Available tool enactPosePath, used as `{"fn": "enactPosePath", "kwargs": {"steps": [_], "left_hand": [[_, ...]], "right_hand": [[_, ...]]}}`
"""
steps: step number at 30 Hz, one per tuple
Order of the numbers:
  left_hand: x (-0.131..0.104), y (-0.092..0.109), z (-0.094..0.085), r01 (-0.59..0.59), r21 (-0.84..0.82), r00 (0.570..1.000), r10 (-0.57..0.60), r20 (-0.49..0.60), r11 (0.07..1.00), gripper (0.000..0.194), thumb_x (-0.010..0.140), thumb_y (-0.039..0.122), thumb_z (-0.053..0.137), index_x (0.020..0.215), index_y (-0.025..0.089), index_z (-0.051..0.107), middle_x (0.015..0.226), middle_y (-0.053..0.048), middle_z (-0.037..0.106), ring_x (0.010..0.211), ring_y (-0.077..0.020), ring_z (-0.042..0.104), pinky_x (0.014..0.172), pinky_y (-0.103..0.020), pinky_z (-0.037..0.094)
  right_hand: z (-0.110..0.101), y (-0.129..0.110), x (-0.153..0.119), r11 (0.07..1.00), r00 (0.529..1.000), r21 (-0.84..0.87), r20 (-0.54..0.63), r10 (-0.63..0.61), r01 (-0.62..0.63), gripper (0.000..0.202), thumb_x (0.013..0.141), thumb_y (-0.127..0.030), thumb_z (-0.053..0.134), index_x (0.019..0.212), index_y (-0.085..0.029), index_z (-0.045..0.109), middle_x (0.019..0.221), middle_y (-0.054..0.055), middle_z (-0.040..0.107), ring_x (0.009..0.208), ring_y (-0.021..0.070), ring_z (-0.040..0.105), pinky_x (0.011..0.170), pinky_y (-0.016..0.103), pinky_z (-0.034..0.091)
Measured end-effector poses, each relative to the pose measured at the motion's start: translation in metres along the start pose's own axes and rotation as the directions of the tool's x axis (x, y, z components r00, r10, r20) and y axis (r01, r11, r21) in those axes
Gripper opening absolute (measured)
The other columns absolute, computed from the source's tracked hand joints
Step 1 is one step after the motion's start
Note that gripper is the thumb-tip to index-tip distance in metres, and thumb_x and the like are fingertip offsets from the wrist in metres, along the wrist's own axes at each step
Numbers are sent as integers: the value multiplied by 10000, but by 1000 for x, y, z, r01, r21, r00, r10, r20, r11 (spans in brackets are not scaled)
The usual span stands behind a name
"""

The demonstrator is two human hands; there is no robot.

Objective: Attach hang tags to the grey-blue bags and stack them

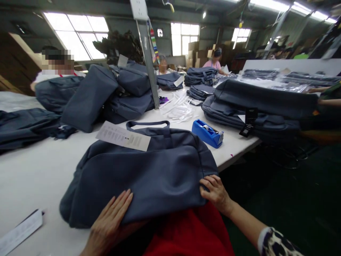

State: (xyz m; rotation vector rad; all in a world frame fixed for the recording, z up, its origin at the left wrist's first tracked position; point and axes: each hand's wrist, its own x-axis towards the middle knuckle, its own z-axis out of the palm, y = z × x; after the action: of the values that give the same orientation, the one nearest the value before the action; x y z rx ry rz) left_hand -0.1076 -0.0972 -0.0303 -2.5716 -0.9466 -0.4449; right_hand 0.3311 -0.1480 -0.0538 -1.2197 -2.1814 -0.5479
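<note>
A dark blue bag (pixel 160 170) lies on the white table in front of me, its handle at the far side. A white printed tag (pixel 124 137) rests across the bag's upper left part. My left hand (pixel 114 213) lies on the bag's near side, fingers stretched out flat. At the bag's right end, my right hand (pixel 214 192) has its fingers curled round the edge and grips it. The bag's near edge hangs close to red cloth at my lap.
A blue tape dispenser (pixel 207 133) stands behind the bag at the right, near the table edge (pixel 239 153). Stacked blue bags (pixel 255 103) are at right, more bags (pixel 90 96) at left. A metal post (pixel 149 60) rises mid-table. People sit beyond.
</note>
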Motion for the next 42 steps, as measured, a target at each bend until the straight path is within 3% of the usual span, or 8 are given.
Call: {"fn": "enactPosePath", "kwargs": {"steps": [7, 15, 22, 27, 30, 33, 38, 42], "left_hand": [[8, 1, -9, -68, 68, 996, 63, 63, 995, 727, 853, 595, 562, 1482, 275, 383, 1531, -118, 388, 1346, -306, 460, 1191, -430, 226], [20, -4, -15, -9, 80, 991, -2, 134, 997, 878, 833, 602, 570, 1533, 182, 248, 1523, -151, 390, 1346, -297, 459, 1129, -411, 324], [35, -23, -4, 94, 145, 983, -115, 144, 985, 698, 859, 351, 552, 1499, 187, 325, 1480, -137, 460, 1307, -285, 508, 1056, -427, 425], [28, -30, 2, -17, 184, 986, -15, 169, 983, 744, 823, 293, 551, 1515, 197, 297, 1500, -127, 434, 1314, -294, 501, 1054, -430, 438], [25, -30, 3, -56, 200, 984, 19, 180, 978, 743, 810, 286, 551, 1510, 208, 313, 1511, -131, 417, 1313, -296, 502, 1063, -428, 433], [31, -29, 4, -44, 196, 981, 5, 195, 980, 737, 777, 244, 544, 1489, 214, 356, 1498, -128, 437, 1305, -296, 510, 1060, -425, 439], [50, -16, 12, 41, 262, 955, -115, 275, 964, 679, 736, 110, 459, 1414, 152, 470, 1423, -176, 519, 1281, -320, 528, 1005, -464, 482], [65, -9, 15, 80, 342, 953, -172, 249, 936, 592, 781, 10, 365, 1323, 125, 573, 1342, -201, 585, 1208, -304, 594, 960, -443, 523]], "right_hand": [[-25, 7, 18, 1000, 994, 13, 108, -13, 12, 98, 894, -150, 583, 870, -225, 642, 1073, 36, 655, 1027, 206, 498, 942, 380, 363], [-67, 36, 99, 998, 956, 33, 291, 33, -44, 340, 749, 9, 578, 966, -250, 620, 1031, -18, 653, 954, 176, 512, 786, 300, 355], [-29, 48, 139, 997, 981, -33, 175, 81, -76, 240, 868, -68, 526, 1020, -223, 629, 1171, 53, 644, 1038, 204, 541, 857, 345, 402], [1, 5, 108, 998, 995, -62, 98, -6, 12, 363, 933, -240, 529, 1287, -158, 528, 1457, 148, 466, 1373, 284, 346, 1141, 513, 227], [20, -17, 75, 994, 987, -58, 137, -79, 87, 772, 838, -563, 620, 1361, -24, 443, 1398, 238, 504, 1353, 328, 390, 1184, 496, 196], [37, -19, 57, 995, 984, -63, 165, -68, 80, 1000, 755, -683, 639, 1400, 34, 376, 1418, 286, 466, 1337, 344, 422, 1183, 471, 226], [51, -10, 67, 995, 976, -51, 205, -74, 86, 932, 810, -722, 523, 1329, 50, 471, 1351, 295, 530, 1282, 352, 489, 1185, 478, 218], [56, -15, 78, 997, 980, -57, 196, -46, 59, 879, 800, -656, 598, 1273, 79, 506, 1280, 315, 572, 1235, 356, 529, 1189, 494, 217]]}}
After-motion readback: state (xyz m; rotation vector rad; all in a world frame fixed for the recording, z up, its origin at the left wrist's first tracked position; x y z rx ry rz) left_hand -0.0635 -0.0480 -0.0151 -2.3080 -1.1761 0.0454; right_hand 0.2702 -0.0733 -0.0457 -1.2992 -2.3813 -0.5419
